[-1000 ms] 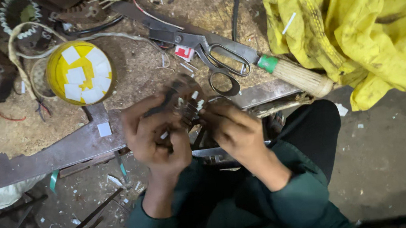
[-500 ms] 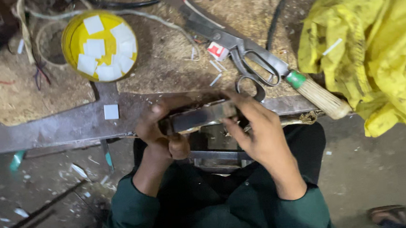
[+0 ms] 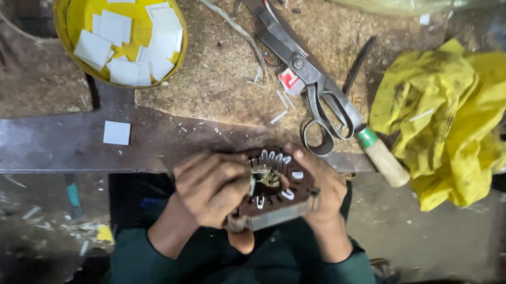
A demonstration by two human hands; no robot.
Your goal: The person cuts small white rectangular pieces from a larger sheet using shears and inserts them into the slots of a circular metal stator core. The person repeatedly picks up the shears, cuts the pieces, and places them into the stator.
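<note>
I see both hands clasp a brown motor stator: left hand closed over its rim, right hand steadying it, slots upward, beside scissors.

Both hands, left hand and right hand, clasp a brown slotted motor stator beside scissors.

Two bare hands, dark green long sleeves

The left hand and right hand wear no gloves, rings or watch, and both look smudged with workshop grime. Each forearm is partly bare above a dark green fabric sleeve, pushed back from the wrist, loosely creased, plain and without markings.
</note>
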